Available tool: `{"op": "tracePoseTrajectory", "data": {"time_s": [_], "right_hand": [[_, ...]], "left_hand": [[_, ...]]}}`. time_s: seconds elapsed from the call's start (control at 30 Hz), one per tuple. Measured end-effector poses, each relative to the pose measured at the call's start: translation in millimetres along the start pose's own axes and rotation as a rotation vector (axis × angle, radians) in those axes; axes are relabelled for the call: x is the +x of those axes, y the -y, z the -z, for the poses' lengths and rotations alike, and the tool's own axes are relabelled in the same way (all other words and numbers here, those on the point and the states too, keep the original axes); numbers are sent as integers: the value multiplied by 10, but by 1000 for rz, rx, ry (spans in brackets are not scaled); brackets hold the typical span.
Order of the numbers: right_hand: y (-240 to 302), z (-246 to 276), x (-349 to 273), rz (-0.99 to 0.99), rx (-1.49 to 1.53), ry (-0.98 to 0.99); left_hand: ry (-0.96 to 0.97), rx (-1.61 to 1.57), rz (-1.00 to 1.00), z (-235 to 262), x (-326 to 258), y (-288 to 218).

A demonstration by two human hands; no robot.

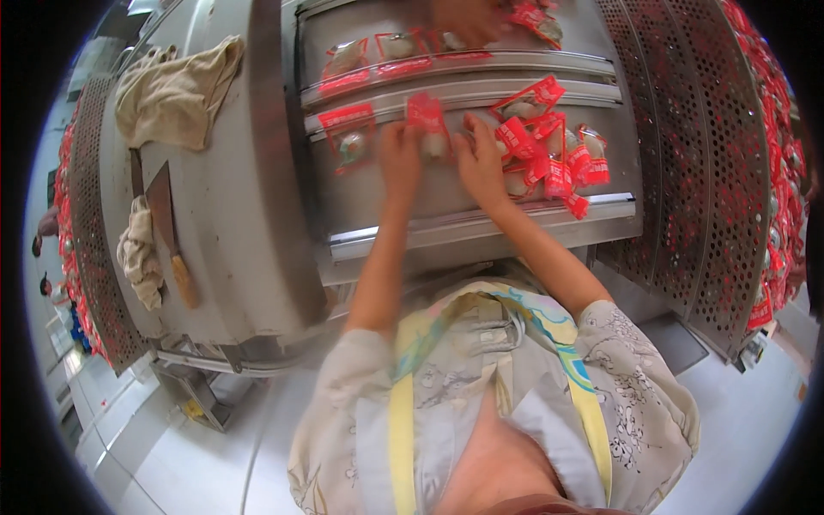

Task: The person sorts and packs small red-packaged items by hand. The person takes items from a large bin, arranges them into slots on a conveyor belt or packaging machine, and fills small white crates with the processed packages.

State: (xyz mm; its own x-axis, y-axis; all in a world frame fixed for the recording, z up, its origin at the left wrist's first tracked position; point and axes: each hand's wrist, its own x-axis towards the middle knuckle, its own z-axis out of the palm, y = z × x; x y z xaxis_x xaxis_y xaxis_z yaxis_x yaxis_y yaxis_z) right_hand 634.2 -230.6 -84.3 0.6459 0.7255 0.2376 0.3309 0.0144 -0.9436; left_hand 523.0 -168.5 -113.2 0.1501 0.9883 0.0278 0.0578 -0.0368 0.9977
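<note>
Pale tiled floor (pixel 249 446) shows at the near edge of the room, below a metal table (pixel 378 193) crossed by shiny rails (pixel 481 224). On the table, between the person's 2 hands, is 1 red and clear packet (pixel 436 144) with something pale and rounded inside. The left hand (pixel 401 146) is grasping it along the left edge, though hand and packet are both blurred. Just to the right, the right hand (pixel 482 159) has its fingers partly bent beside the packet; I cannot tell whether it touches or grips it.

To the left of the left hand lies 1 flat packet (pixel 350 144), well spaced from the others. Right of the right hand is a loose pile of similar packets (pixel 558 167), overlapping and turned in different directions. Beyond the far rail, 3 packets (pixel 399 47) sit in a row, and a co-worker's hand (pixel 468 19), blurred, reaches in above the rightmost; whether it holds anything I cannot tell.

On the left, a metal counter (pixel 232 223) bears a spread tan cloth (pixel 180 93) at the far end and, nearer, a crumpled cloth (pixel 140 253) beside a knife with a wooden handle (pixel 183 280). At right stands a metal panel full of holes (pixel 687 129), with many red packets (pixel 783 189) behind it.
</note>
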Motion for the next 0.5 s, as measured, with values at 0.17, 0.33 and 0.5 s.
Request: {"op": "tracePoseTrajectory", "data": {"time_s": [0.17, 0.33, 0.5], "right_hand": [[-159, -220, 113, -435, 162, 377], [-146, -289, 362, -320, -297, 483], [-134, -378, 484, -172, -619, 515]], "left_hand": [[-105, -98, -7, 88, -82, 126], [-301, 289, -37, 192, -105, 227], [-286, 37, 234, 136, -171, 109]]}}
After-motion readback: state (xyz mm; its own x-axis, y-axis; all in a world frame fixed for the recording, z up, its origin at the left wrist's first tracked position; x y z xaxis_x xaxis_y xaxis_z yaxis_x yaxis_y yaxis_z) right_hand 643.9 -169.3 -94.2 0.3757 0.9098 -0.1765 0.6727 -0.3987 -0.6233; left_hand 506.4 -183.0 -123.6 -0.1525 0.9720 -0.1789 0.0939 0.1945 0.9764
